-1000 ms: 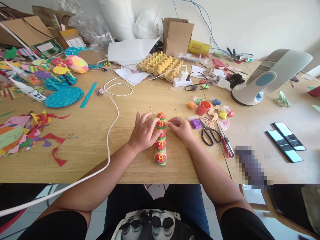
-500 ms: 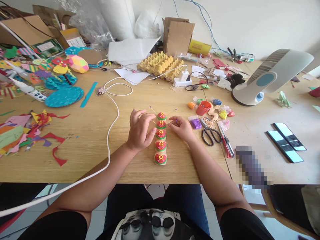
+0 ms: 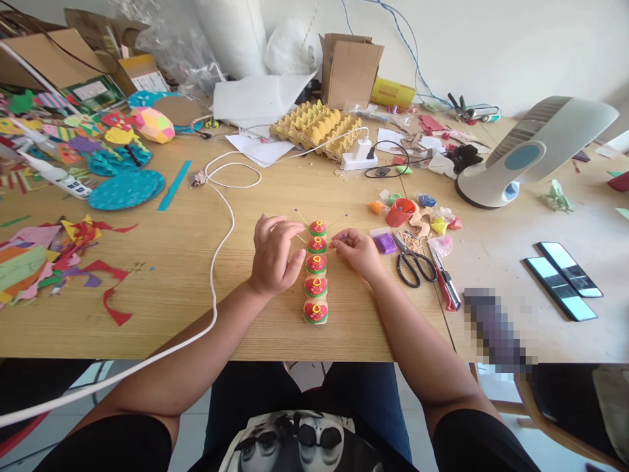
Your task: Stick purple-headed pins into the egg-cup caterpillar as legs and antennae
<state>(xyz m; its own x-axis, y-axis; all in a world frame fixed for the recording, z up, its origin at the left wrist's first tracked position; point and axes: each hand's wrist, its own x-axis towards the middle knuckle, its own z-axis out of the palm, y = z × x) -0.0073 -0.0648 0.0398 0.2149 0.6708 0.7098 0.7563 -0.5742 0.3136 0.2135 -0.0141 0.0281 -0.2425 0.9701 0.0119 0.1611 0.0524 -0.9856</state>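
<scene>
A row of several egg-carton cups, topped with red and green decorated domes, runs away from me on the table. Thin sticks with small purple tips slant out from both sides of its far end. Beside the second dome from the far end, my right hand pinches a thin purple-tipped stick whose inner end is at the dome's right side. My left hand hovers left of the row, thumb and fingers apart, close to another thin stick; whether it touches that stick is unclear.
Black-handled scissors, a red utility knife, a purple clay packet and a red cup lie to the right. A white cable crosses at left. A fan and yellow egg trays stand farther back.
The fingers of my right hand have shifted slightly, with the purple tip a little higher and farther left. My left hand and the row look unchanged.
</scene>
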